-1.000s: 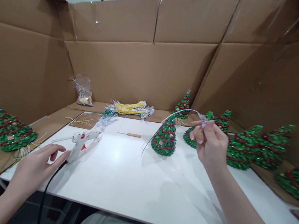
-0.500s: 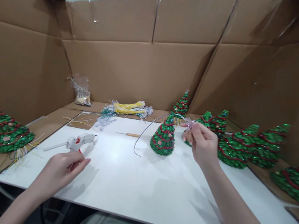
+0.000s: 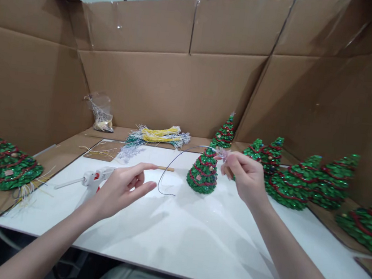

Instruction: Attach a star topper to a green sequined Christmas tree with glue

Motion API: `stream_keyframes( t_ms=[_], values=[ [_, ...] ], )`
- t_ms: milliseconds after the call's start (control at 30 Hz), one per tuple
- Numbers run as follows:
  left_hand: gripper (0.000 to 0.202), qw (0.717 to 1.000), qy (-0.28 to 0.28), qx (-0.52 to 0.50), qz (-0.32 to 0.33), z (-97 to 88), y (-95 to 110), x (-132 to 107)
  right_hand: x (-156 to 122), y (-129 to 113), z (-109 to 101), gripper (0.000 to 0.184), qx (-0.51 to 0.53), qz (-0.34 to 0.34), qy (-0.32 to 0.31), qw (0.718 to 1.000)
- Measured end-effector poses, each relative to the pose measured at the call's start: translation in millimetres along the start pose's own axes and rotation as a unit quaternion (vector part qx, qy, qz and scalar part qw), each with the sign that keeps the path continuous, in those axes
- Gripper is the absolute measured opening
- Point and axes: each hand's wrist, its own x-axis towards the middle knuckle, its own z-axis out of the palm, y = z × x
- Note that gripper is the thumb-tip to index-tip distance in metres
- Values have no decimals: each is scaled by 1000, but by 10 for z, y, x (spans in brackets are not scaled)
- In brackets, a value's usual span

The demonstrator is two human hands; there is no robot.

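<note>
In the right hand a clear star is pinched, held up over the surface toward its far edge, by a tree; its wire is looped toward the left hand, spread and empty. Wire's probably best guided lightly so kinks get avoided.

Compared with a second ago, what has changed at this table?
The left hand has moved rightward from the glue gun toward the wire, holding nothing. The right hand has carried the clear star leftward, near the top of the middle tree, without letting go. That tree and the wooden-handled tool stayed put.
</note>
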Motion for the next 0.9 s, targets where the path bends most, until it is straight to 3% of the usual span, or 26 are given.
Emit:
stream_keyframes(
  t_ms=[100, 233, 367, 433, 567, 767, 900],
  values=[
    [39, 999, -20, -35, 31, 12, 155, 206, 15, -169, 58, 42, -37, -13, -57, 998],
    [23, 990, -109, -86, 29, 78, 194, 390, 55, -246, 67, 39, -28, -9, -83, 996],
    [27, 945, -259, -200, 28, 85, 155, 431, 117, -95, -6, 35, 24, 6, -43, 999],
    [28, 917, -296, -266, 30, 42, 171, 423, 137, -6, -36, 35, 30, 12, -31, 999],
    [29, 878, -248, -406, 49, -86, 291, 428, 142, 85, -27, 37, 7, 7, -40, 999],
    [30, 869, -151, -463, 87, -181, 433, 523, 149, 394, -64, 38, -172, 12, 95, 980],
    [26, 875, -115, -459, 100, -185, 414, 597, 139, 752, -142, 48, -264, 78, 11, 961]
  ],
)
